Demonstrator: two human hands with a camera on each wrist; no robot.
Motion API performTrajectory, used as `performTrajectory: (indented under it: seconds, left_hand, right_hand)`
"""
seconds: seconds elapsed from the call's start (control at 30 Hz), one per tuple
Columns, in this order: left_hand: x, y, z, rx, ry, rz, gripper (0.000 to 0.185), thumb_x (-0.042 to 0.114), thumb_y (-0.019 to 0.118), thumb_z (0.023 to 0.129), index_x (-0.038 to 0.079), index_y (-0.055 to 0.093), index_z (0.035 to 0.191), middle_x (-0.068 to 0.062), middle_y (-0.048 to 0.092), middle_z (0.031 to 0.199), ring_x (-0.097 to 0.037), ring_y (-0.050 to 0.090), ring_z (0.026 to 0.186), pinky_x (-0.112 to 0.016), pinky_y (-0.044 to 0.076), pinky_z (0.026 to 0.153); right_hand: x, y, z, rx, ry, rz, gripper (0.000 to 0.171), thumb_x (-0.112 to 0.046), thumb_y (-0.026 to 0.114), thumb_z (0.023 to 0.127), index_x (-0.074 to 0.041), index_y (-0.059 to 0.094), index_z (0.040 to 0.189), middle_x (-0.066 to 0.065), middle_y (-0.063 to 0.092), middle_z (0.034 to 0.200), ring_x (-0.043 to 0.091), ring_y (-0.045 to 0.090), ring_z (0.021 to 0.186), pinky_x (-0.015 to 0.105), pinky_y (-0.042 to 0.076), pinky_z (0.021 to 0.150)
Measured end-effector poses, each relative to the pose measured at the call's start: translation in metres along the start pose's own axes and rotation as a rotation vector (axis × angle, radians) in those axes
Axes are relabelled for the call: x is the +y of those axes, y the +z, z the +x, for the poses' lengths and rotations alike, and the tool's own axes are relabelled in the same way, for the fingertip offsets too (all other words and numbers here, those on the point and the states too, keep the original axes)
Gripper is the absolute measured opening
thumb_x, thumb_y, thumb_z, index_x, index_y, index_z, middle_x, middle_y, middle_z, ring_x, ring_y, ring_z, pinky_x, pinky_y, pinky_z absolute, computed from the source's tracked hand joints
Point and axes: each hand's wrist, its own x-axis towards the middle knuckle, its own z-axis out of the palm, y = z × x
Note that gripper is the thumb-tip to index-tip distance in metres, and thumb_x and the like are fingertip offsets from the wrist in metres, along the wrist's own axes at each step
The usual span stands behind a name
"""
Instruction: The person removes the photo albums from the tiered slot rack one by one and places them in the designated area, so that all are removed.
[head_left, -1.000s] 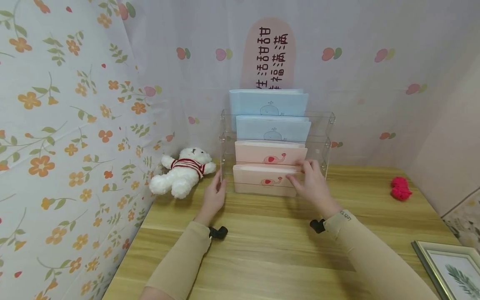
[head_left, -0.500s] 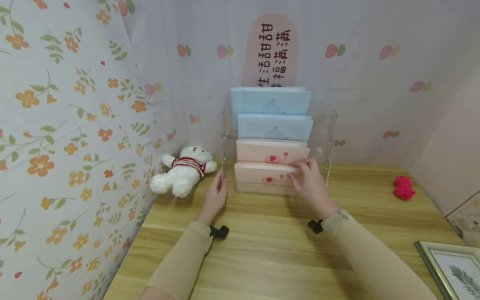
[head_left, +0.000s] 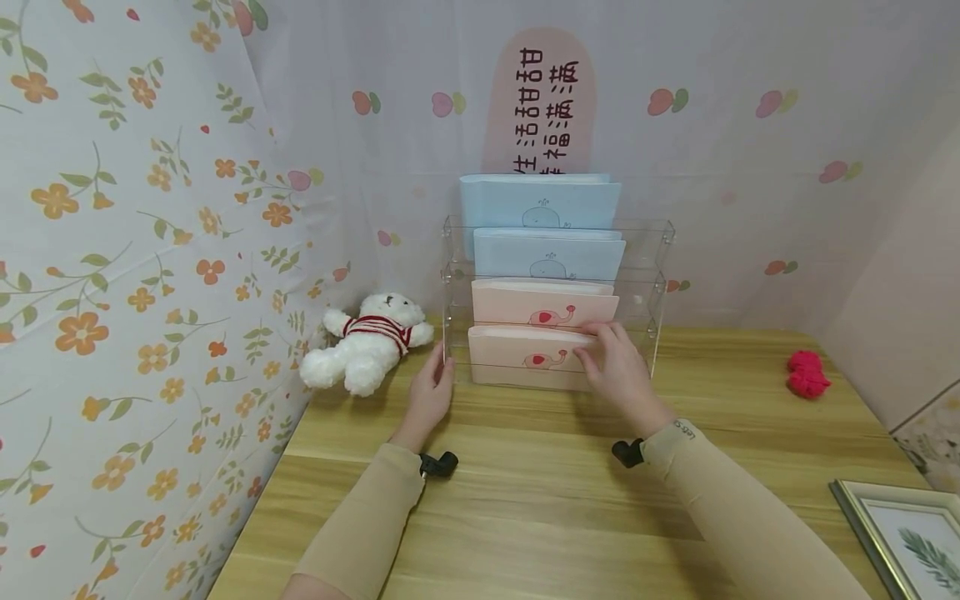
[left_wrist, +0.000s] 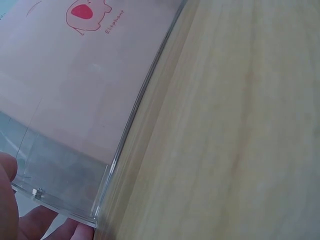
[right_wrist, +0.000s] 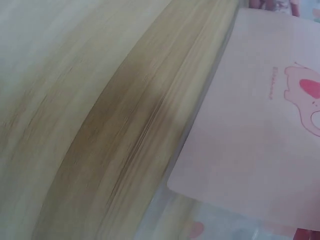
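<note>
A clear acrylic rack (head_left: 645,287) stands upright at the back of the table, holding several folders in stepped tiers. Two blue folders (head_left: 543,200) with a whale drawing sit in the upper tiers. Below them are a pink folder (head_left: 510,300) and the front pink folder (head_left: 495,354), both with a red elephant. My left hand (head_left: 430,396) grips the rack's lower left side; in the left wrist view the thumb and fingers lie on either side of the panel. My right hand (head_left: 621,371) pinches the front pink folder's upper right corner, thumb in front, fingers behind.
A white teddy bear (head_left: 367,342) in a striped top lies left of the rack. At the right lie a crumpled red item (head_left: 807,374) and a framed leaf picture (head_left: 911,533). Patterned cloth (head_left: 150,292) borders the wooden table (head_left: 525,508) at the left and back.
The head view has shifted slightly. My right hand has edged a little left along the front pink folder's top; the left hand keeps its hold on the rack.
</note>
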Motion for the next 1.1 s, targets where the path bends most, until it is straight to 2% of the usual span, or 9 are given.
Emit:
performTrajectory:
  seconds: [0.13, 0.33, 0.53, 0.67, 0.87, 1.0, 1.1]
  left_hand:
    - [-0.001, 0.000, 0.000, 0.002, -0.002, -0.006, 0.053, 0.022, 0.055, 0.117, 0.009, 0.047, 0.167, -0.022, 0.056, 0.164, -0.042, 0.062, 0.146, -0.055, 0.049, 0.125]
    - [0.000, -0.001, 0.000, 0.007, -0.009, -0.002, 0.053, 0.023, 0.056, 0.116, 0.010, 0.047, 0.167, -0.023, 0.056, 0.164, -0.043, 0.061, 0.147, -0.056, 0.049, 0.125]
    - [0.000, -0.001, 0.000, 0.003, -0.025, -0.014, 0.053, 0.023, 0.056, 0.116, 0.010, 0.048, 0.167, -0.023, 0.057, 0.163, -0.043, 0.062, 0.146, -0.056, 0.049, 0.126]
    - [0.000, 0.001, 0.000, 0.002, -0.037, -0.034, 0.053, 0.023, 0.057, 0.116, 0.011, 0.049, 0.166, -0.022, 0.058, 0.163, -0.042, 0.062, 0.146, -0.055, 0.049, 0.126]
    - [-0.002, 0.001, 0.002, -0.001, -0.036, -0.059, 0.053, 0.023, 0.056, 0.116, 0.011, 0.049, 0.167, -0.021, 0.056, 0.165, -0.042, 0.059, 0.149, -0.055, 0.047, 0.127]
    - [-0.004, 0.001, 0.002, -0.003, -0.045, -0.078, 0.054, 0.022, 0.057, 0.116, 0.010, 0.047, 0.167, -0.021, 0.053, 0.167, -0.042, 0.055, 0.152, -0.054, 0.044, 0.129]
    - [-0.003, 0.000, 0.002, -0.006, -0.060, -0.090, 0.054, 0.024, 0.056, 0.116, 0.009, 0.046, 0.167, -0.020, 0.052, 0.168, -0.042, 0.053, 0.154, -0.055, 0.043, 0.130]
  right_hand:
    - [-0.001, 0.001, 0.002, -0.015, 0.032, 0.026, 0.033, -0.013, 0.077, 0.104, -0.001, 0.066, 0.132, 0.024, 0.065, 0.132, 0.050, 0.067, 0.123, 0.067, 0.057, 0.103]
    - [-0.003, 0.006, 0.006, -0.036, 0.086, 0.160, 0.022, 0.000, 0.073, 0.103, 0.002, 0.065, 0.123, 0.024, 0.069, 0.136, 0.047, 0.065, 0.133, 0.064, 0.052, 0.117]
    - [-0.009, 0.011, 0.006, -0.010, 0.151, 0.213, 0.019, 0.007, 0.069, 0.101, 0.001, 0.064, 0.118, 0.023, 0.069, 0.130, 0.045, 0.065, 0.127, 0.061, 0.052, 0.114]
    - [-0.015, 0.011, 0.004, 0.025, 0.160, 0.233, 0.018, 0.008, 0.066, 0.101, 0.002, 0.065, 0.118, 0.024, 0.066, 0.129, 0.045, 0.063, 0.125, 0.061, 0.052, 0.114]
    - [-0.026, 0.004, 0.006, 0.103, 0.119, 0.249, 0.016, 0.011, 0.067, 0.100, 0.004, 0.066, 0.115, 0.025, 0.065, 0.125, 0.045, 0.064, 0.121, 0.061, 0.056, 0.110]
    - [-0.037, -0.006, 0.008, 0.164, 0.086, 0.250, 0.015, 0.012, 0.070, 0.098, 0.005, 0.067, 0.112, 0.024, 0.067, 0.118, 0.042, 0.066, 0.115, 0.055, 0.057, 0.100]
    - [-0.046, -0.014, 0.008, 0.162, 0.083, 0.249, 0.015, 0.009, 0.072, 0.099, 0.004, 0.067, 0.112, 0.022, 0.068, 0.118, 0.038, 0.067, 0.111, 0.050, 0.058, 0.094]
